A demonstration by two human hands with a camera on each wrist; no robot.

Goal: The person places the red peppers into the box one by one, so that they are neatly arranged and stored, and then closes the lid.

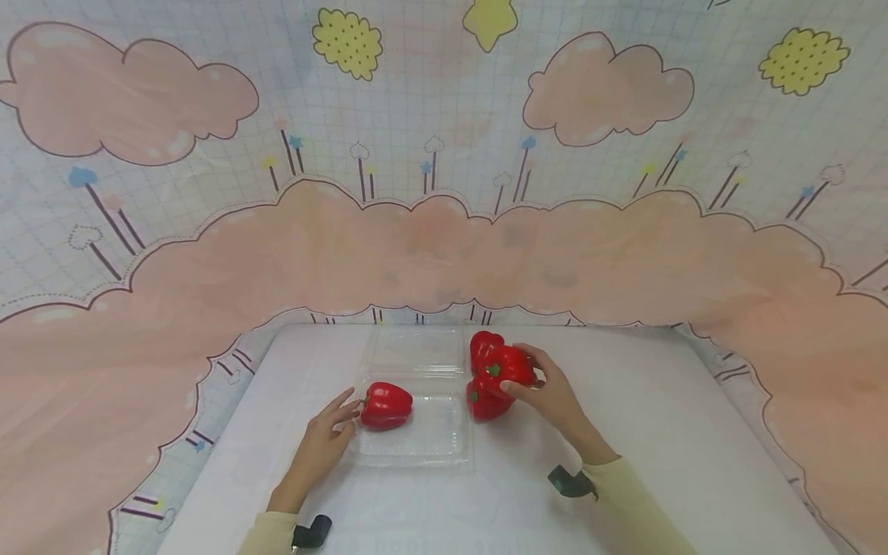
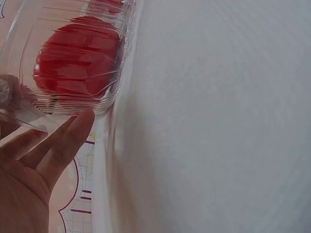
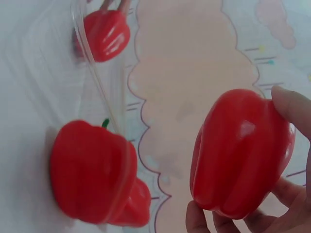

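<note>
A red bell pepper [image 1: 386, 406] lies on its side in the left part of a clear plastic container [image 1: 444, 456], its stem pointing left. At the container's left edge is my left hand [image 1: 321, 447], fingers extended and lightly bent; in the left wrist view the fingertips [image 2: 82, 121] touch or nearly touch the clear wall. My right hand [image 1: 555, 395] grips another red bell pepper [image 3: 240, 155] between thumb and fingers, raised off the table. Below it, right of the container, rest two more red bell peppers [image 3: 90, 170], one partly hidden behind the other.
The container's clear lid [image 1: 416, 351] lies folded back on its far side. All of it stands on a white table [image 1: 645, 432]. Behind and beside the table hangs a patterned cloth [image 1: 444, 254] with pink clouds. A dark device sits at each wrist.
</note>
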